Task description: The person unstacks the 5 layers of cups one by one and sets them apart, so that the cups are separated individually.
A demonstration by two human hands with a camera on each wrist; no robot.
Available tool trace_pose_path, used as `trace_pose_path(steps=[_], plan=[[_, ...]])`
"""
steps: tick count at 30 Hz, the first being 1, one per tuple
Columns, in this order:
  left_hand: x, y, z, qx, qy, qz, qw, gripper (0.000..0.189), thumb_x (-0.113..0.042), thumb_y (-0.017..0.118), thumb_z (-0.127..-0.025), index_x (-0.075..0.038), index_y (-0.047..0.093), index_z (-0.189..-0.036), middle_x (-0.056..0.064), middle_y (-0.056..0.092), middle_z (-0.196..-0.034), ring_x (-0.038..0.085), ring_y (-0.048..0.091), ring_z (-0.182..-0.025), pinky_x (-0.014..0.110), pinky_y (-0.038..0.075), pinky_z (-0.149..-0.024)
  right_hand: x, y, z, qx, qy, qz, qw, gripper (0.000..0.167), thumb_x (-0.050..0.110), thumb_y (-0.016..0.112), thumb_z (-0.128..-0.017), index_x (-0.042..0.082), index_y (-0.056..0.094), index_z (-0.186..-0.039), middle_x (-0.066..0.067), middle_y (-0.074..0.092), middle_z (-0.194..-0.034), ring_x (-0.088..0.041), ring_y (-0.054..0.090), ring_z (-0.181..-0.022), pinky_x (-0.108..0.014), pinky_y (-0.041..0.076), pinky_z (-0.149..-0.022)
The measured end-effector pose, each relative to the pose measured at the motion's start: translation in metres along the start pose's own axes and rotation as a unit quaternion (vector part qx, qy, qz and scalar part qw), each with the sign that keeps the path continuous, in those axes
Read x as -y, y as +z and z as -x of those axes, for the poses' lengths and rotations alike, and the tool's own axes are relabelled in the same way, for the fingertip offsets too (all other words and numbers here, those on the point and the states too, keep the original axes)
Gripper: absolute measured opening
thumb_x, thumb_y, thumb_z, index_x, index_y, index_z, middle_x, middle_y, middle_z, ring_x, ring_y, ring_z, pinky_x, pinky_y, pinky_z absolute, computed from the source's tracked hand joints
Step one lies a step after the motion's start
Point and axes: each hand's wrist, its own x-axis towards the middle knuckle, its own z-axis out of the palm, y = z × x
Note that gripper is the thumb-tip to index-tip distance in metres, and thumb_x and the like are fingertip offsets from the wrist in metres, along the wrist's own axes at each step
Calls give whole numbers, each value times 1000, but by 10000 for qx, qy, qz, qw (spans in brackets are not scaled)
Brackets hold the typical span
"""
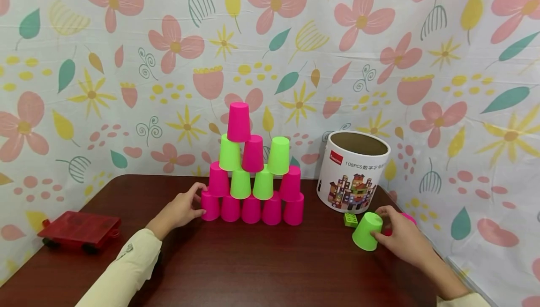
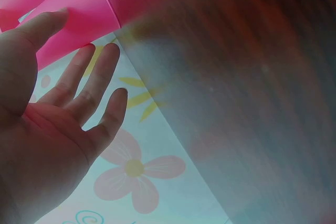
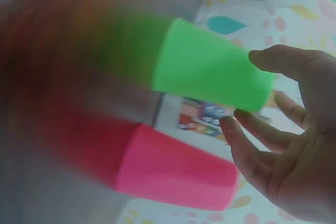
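A pyramid of upside-down plastic cups stands at mid-table: a bottom row of several pink cups [image 1: 251, 210], then a mixed row, then green, pink and green, with one pink cup [image 1: 238, 122] at the top left. My left hand [image 1: 181, 208] is at the bottom-left pink cup [image 1: 210, 205], its thumb against the side and its other fingers loosely extended. With my right hand [image 1: 401, 234] I pinch an upside-down green cup [image 1: 367, 232] near its base, thumb on one side and fingers on the other. Beside it is another pink cup [image 3: 176, 171], mostly hidden by this hand in the head view.
A white bucket [image 1: 352, 171] with printed blocks on its side stands at the back right. A small green toy brick [image 1: 350, 220] lies in front of it. On the left sits a red wheeled toy base [image 1: 82, 228]. Flowered cloth [image 1: 270, 63] hangs behind the table.
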Motion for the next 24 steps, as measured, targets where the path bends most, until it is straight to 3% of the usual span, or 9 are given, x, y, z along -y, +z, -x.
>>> trace_pose_path(steps=[8, 12, 16, 24], plan=[[1, -3, 0, -26, 20, -14, 10000, 61, -8, 80, -82, -16, 37, -126, 16, 69, -102, 13, 60, -67, 34, 49, -60, 28, -8, -9, -1021, -371, -6, 9941, 46, 9, 85, -73, -1, 58, -109, -17, 67, -100, -30, 63, -80, -40, 50, -67], [2, -3, 0, -26, 57, 1, 10000, 61, -8, 80, -83, -16, 38, -126, 16, 69, -102, 13, 60, -67, 34, 48, -60, 39, -3, -10, -862, -486, -436, 9941, 48, 8, 84, -75, 1, 56, -114, -15, 68, -105, -33, 66, -92, -42, 53, -69], [1, 0, 1, -3, 26, 14, 10000, 61, -8, 80, -83, -16, 38, -126, 15, 68, -103, 13, 60, -67, 34, 48, -60, 42, 3, -8, -509, -413, -697, 9954, 49, 8, 82, -79, 3, 54, -119, -16, 68, -111, -37, 64, -105, -55, 53, -74], [1, 1, 1, -3, 23, 37, 10000, 61, -9, 80, -83, -17, 38, -126, 14, 68, -103, 13, 60, -69, 34, 48, -59, 39, 7, -7, -457, -510, -668, 9954, 50, 8, 82, -78, 4, 54, -120, -15, 71, -108, -37, 67, -101, -58, 52, -77]])
